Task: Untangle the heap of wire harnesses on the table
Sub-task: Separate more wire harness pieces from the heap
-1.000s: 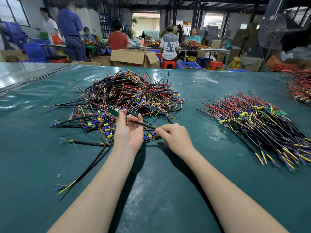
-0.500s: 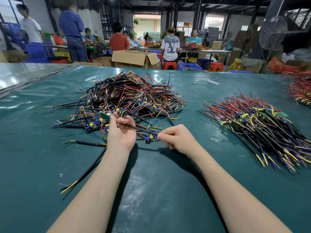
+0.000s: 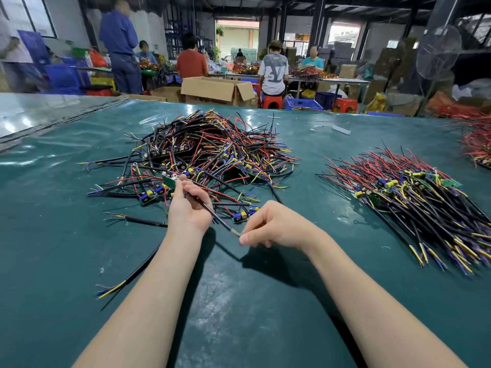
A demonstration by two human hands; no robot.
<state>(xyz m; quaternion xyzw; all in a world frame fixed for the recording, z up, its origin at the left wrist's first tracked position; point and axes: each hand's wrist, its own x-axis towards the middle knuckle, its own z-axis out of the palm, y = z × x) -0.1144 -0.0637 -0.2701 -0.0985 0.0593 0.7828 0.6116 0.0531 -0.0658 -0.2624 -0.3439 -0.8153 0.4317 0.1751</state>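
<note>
A tangled heap of wire harnesses [image 3: 207,152], black, red, yellow and blue wires with small green circuit boards, lies on the green table [image 3: 252,309] in front of me. My left hand [image 3: 188,205] grips one black cable [image 3: 220,221] at the heap's near edge, close to a green board [image 3: 170,181]. My right hand [image 3: 273,227] pinches that cable's yellow-tipped end, lifted slightly off the table. The cable runs taut between both hands.
A sorted pile of aligned harnesses [image 3: 414,197] lies to the right. Another red-wired pile [image 3: 478,144] sits at the far right edge. Loose black cables [image 3: 132,274] trail near left. Cardboard boxes [image 3: 218,90] and several people stand beyond the table.
My right hand has pulled the cable end toward me and to the right, drawing it out of the heap. My left hand has slid slightly along the cable.
</note>
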